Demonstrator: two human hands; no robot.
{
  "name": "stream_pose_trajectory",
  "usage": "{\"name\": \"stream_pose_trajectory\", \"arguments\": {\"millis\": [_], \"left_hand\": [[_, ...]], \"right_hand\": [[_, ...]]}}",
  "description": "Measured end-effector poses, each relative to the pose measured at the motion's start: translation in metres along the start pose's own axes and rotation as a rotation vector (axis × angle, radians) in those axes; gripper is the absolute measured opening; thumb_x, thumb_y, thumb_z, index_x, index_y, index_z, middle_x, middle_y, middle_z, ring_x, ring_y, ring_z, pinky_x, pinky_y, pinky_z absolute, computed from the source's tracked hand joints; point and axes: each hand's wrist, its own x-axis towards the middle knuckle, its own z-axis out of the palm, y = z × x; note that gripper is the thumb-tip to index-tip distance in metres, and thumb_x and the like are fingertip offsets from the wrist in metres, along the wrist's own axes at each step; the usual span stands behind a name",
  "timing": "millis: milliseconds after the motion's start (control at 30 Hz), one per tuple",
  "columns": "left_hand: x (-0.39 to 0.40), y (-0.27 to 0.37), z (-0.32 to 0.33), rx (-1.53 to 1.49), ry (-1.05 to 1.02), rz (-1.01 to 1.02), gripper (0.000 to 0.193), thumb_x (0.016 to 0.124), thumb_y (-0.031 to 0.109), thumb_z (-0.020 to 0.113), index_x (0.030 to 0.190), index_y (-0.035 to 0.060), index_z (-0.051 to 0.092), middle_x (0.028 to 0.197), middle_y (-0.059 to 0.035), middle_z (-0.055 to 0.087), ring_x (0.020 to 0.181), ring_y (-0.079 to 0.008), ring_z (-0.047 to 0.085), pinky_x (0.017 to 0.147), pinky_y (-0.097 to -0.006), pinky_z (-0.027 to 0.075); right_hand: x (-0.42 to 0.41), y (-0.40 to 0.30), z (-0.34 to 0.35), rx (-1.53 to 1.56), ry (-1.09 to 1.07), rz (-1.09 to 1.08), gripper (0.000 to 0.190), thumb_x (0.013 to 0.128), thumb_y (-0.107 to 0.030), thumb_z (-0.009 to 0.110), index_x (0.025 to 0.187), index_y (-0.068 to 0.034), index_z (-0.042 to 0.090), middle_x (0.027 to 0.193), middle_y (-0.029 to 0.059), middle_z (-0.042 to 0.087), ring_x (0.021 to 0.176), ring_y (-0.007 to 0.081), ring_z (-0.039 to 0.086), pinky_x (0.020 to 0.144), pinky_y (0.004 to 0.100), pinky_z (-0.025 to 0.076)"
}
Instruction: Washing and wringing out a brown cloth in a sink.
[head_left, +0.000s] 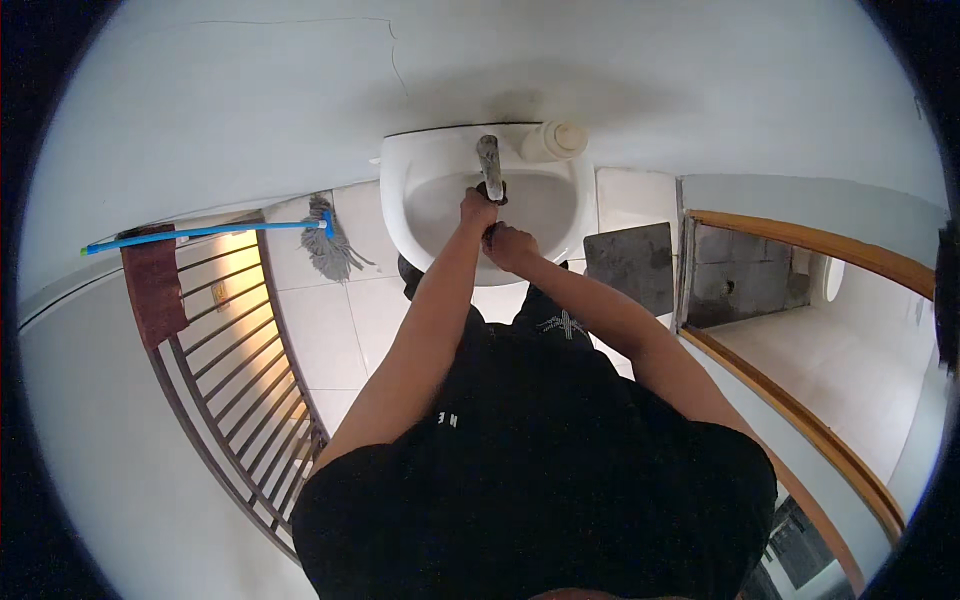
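Observation:
A white washbasin (394, 184) stands against the wall in front of me, with a worn metal faucet (490, 165) at its back. Right under the spout, my left hand (478, 208) is closed around a dark, wet-looking item, probably a cloth (502, 193). Closer to my body, over the basin's front part, my right hand (514, 249) grips a lower part of what seems to be the same dark item. The fingers hide most of it, so its shape is unclear. Whether water is running cannot be told.
A cream plastic container (559, 141) sits on the basin's back right corner. Left of it all, a mop with grey strands (330, 247) leans its blue handle across a metal railing (217, 352) draped with a maroon cloth (152, 285). A dark mat (630, 268) lies near a wood-framed doorway (810, 247).

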Motion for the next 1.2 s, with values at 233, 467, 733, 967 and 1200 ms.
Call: {"name": "stream_pose_trajectory", "arguments": {"millis": [233, 467, 733, 967, 1200], "left_hand": [[-0.061, 0.033, -0.037, -0.372, -0.097, -0.057, 0.066, 0.075, 0.031, 0.072, 0.126, 0.0017, 0.043, 0.101, -0.0138, 0.065, 0.081, -0.0345, 0.064, 0.069, -0.0396, 0.052], [-0.122, 0.027, -0.108, -0.458, -0.048, 0.322, 0.058, 0.069, 0.018, 0.073, 0.118, 0.0038, 0.045, 0.108, -0.0161, 0.062, 0.08, -0.0341, 0.064, 0.08, -0.0409, 0.051], [-0.101, 0.031, -0.111, 0.205, 0.033, 1.178, 0.049, 0.06, 0.014, 0.073, 0.105, 0.0084, 0.057, 0.103, -0.0108, 0.065, 0.075, -0.0283, 0.063, 0.081, -0.039, 0.05], [-0.086, 0.057, -0.105, 0.355, -0.453, 0.622, 0.033, 0.063, 0.013, 0.073, 0.091, 0.0044, 0.058, 0.075, -0.0056, 0.065, 0.065, -0.0269, 0.061, 0.065, -0.038, 0.049], [-0.087, 0.078, -0.098, -0.115, -0.775, -0.013, 0.032, 0.066, 0.02, 0.076, 0.088, 0.0051, 0.058, 0.064, -0.0051, 0.061, 0.058, -0.0238, 0.057, 0.056, -0.0347, 0.046]], "right_hand": [[-0.017, 0.011, -0.024, 0.933, -0.469, 0.19, 0.037, 0.09, -0.036, 0.054, 0.107, -0.003, 0.053, 0.064, 0.0043, 0.05, 0.049, 0.0113, 0.044, 0.036, 0.023, 0.03], [-0.042, 0.018, -0.03, 2.11, -1.003, 0.286, 0.039, 0.09, -0.035, 0.055, 0.115, -0.006, 0.05, 0.062, 0.002, 0.045, 0.049, 0.0097, 0.04, 0.037, 0.0217, 0.029], [-0.025, 0.036, -0.023, 1.505, -1.036, 0.047, 0.041, 0.089, -0.032, 0.055, 0.122, -0.009, 0.048, 0.061, 0.0003, 0.041, 0.048, 0.0092, 0.038, 0.038, 0.0215, 0.029], [0.01, 0.061, -0.036, -0.275, 0.123, -0.65, 0.03, 0.085, -0.026, 0.054, 0.112, -0.014, 0.051, 0.069, 0.0058, 0.056, 0.054, 0.0211, 0.055, 0.045, 0.0338, 0.041], [0.007, 0.05, -0.054, -0.74, 0.51, -0.341, 0.019, 0.085, -0.023, 0.05, 0.101, -0.012, 0.05, 0.082, 0.0083, 0.065, 0.066, 0.0318, 0.064, 0.054, 0.0428, 0.046]]}}
